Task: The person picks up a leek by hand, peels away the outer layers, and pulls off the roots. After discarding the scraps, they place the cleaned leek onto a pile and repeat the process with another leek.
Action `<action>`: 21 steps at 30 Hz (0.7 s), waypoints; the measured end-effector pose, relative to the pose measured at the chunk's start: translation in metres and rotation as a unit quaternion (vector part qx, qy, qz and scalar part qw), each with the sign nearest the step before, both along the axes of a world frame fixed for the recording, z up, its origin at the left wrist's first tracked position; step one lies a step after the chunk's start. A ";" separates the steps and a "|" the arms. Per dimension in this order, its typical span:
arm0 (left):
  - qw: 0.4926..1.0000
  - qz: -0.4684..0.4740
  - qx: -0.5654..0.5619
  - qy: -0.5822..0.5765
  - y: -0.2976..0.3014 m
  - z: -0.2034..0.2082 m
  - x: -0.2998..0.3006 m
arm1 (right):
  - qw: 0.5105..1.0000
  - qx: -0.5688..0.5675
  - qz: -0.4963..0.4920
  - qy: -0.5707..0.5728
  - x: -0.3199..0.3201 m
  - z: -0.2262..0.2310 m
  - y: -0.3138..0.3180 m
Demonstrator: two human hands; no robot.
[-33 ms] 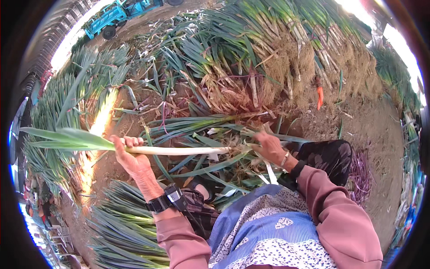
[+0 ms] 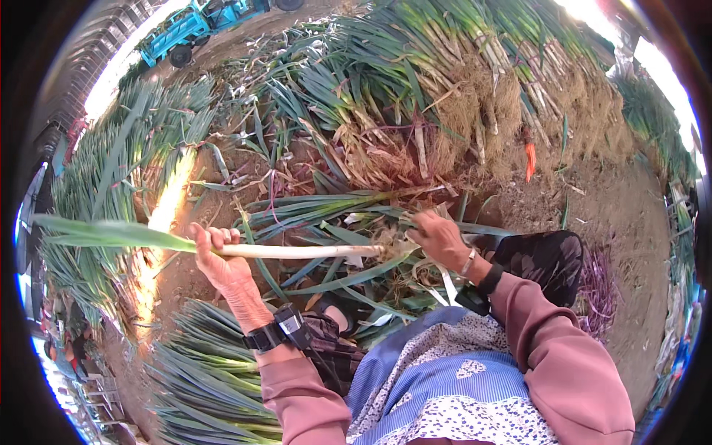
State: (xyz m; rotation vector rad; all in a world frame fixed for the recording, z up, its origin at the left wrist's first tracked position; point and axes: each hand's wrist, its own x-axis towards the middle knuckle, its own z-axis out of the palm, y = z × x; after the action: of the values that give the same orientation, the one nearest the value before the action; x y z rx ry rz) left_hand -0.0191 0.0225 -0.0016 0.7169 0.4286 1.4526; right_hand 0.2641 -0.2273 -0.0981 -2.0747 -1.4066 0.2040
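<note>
My left hand (image 2: 222, 259) is wrapped around a long green onion (image 2: 311, 251) where its white shank meets the green leaves. The stalk lies level across in front of me, leaves to the left and roots (image 2: 389, 241) to the right. Beside the root end is my right hand (image 2: 441, 241), its fingers curled closed and slightly blurred. What those fingers pinch is hidden. Loose leaves and dry peelings (image 2: 408, 278) lie in a heap just under the stalk, and a few whole green onions (image 2: 319, 208) rest beyond it.
Big piles of green onions with roots (image 2: 482, 89) stand at the back. More lie at the left (image 2: 111, 163) and by my left knee (image 2: 208, 371). An orange-red strip (image 2: 529, 159) and purple strings (image 2: 597, 289) show at right. A blue cart (image 2: 178, 37) is at far left.
The onion's green leaves have swung and blurred at the left. My right hand has shifted slightly left and up toward the root end. My left hand keeps its grip.
</note>
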 end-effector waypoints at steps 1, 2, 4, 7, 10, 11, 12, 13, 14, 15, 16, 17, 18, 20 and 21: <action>0.999 0.009 -0.001 0.043 0.002 -0.005 -0.002 | 0.999 0.031 0.028 0.013 -0.013 0.010 0.015; 0.999 -0.021 0.015 0.022 0.003 -0.008 -0.002 | 0.996 0.061 0.054 0.021 -0.021 0.018 0.028; 1.000 -0.026 0.006 0.010 -0.001 -0.002 0.004 | 0.992 0.072 0.100 0.030 -0.045 0.028 0.045; 1.000 -0.002 -0.021 0.001 -0.014 0.010 0.015 | 0.989 0.072 0.124 0.032 -0.067 0.029 0.056; 1.000 -0.017 -0.012 -0.006 -0.014 0.009 0.016 | 0.988 0.077 0.132 0.018 -0.083 0.029 0.064; 1.000 -0.017 -0.012 -0.006 -0.015 0.008 0.014 | 0.988 0.079 0.131 0.009 -0.088 0.030 0.066; 1.000 -0.009 -0.018 -0.005 -0.016 0.008 0.016 | 0.986 0.079 0.146 -0.004 -0.092 0.029 0.070; 1.000 -0.001 -0.024 -0.004 -0.016 0.009 0.017 | 0.986 0.079 0.146 -0.005 -0.096 0.028 0.073; 1.000 -0.001 -0.024 -0.005 -0.018 0.009 0.020 | 0.986 0.078 0.147 -0.015 -0.100 0.027 0.075; 0.999 0.018 -0.036 -0.003 -0.020 0.009 0.024 | 0.986 0.076 0.148 -0.025 -0.103 0.027 0.076; 0.998 0.037 -0.049 -0.001 -0.021 0.010 0.027 | 0.986 0.064 0.148 -0.036 -0.104 0.026 0.079; 0.998 0.037 -0.049 -0.002 -0.022 0.010 0.029 | 0.986 0.064 0.149 -0.036 -0.104 0.026 0.080; 0.998 0.040 -0.052 -0.004 -0.023 0.010 0.031 | 0.983 0.060 0.153 -0.081 -0.104 0.027 0.082; 0.998 0.043 -0.055 -0.008 -0.024 0.010 0.032 | 0.978 0.055 0.158 -0.125 -0.103 0.029 0.083; 0.998 0.043 -0.055 -0.009 -0.024 0.009 0.032 | 0.975 0.047 0.165 -0.139 -0.103 0.031 0.083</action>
State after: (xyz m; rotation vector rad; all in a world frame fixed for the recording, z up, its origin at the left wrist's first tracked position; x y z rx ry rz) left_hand 0.0129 -0.0013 0.0077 0.6035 0.5273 1.5032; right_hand 0.1616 -0.1448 -0.0671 -1.8343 -1.8917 -0.0208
